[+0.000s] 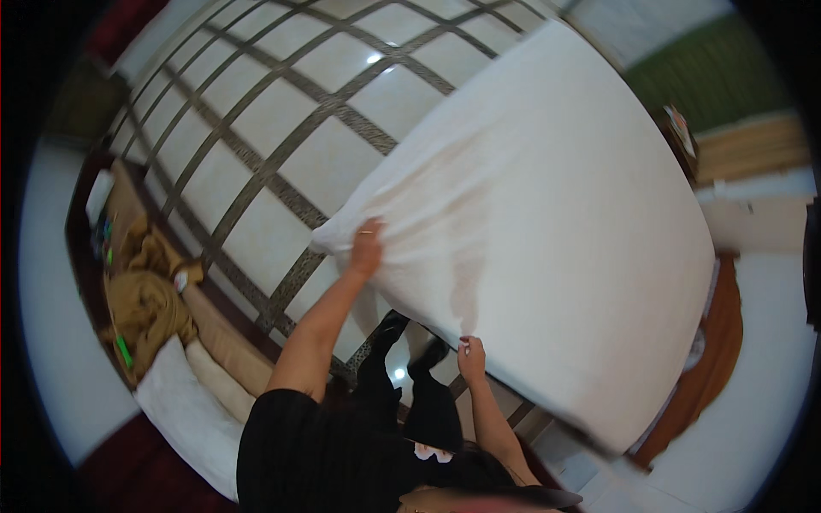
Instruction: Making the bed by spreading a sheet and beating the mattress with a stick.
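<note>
A white fitted sheet (564, 224) covers a mattress and shows a few creases towards its near left corner. My left hand (367, 247), with a ring on one finger, rests against the sheet beside that corner, where the cloth gathers into a point; whether its fingers grip the cloth is unclear. My right hand (471, 356) pinches the sheet's near edge between thumb and fingers, and folds run up from it. Below that edge, a dark strip of the bed shows.
Left stands a sofa (221, 336) with a brown cloth (147, 308) and a white pillow (192, 410). A wooden headboard (718, 359) rises at the right. Small items lie on a nightstand (680, 144) at the upper right. Tiled floor (263, 211) lies between bed and sofa.
</note>
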Demonstrator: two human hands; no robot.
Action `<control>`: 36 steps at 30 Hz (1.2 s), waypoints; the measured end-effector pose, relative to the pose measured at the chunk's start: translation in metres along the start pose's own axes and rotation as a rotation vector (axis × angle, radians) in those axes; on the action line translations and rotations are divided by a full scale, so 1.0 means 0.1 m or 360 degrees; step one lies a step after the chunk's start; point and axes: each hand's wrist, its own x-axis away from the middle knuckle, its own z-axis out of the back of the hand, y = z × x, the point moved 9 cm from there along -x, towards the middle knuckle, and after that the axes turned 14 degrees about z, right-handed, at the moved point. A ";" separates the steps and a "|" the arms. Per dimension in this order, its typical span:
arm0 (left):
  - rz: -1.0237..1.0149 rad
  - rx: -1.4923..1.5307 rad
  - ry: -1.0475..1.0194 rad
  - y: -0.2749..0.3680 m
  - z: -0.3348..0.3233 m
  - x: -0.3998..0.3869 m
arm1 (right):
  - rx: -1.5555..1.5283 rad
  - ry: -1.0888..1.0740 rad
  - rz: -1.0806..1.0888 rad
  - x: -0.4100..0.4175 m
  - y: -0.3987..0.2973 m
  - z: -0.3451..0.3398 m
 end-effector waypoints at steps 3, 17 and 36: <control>0.0293 -0.0475 -0.0643 0.19 -0.49 0.15 | 0.0069 -0.0010 0.0246 -0.56 -0.30 -0.15; 0.2277 0.0222 -0.0605 -1.75 0.13 2.21 | 0.0898 -0.1058 0.0925 -0.75 -0.37 -1.09; 0.2613 -0.0487 0.1264 -5.61 6.11 4.78 | 0.0254 -0.1497 0.0947 -0.89 -3.13 -4.46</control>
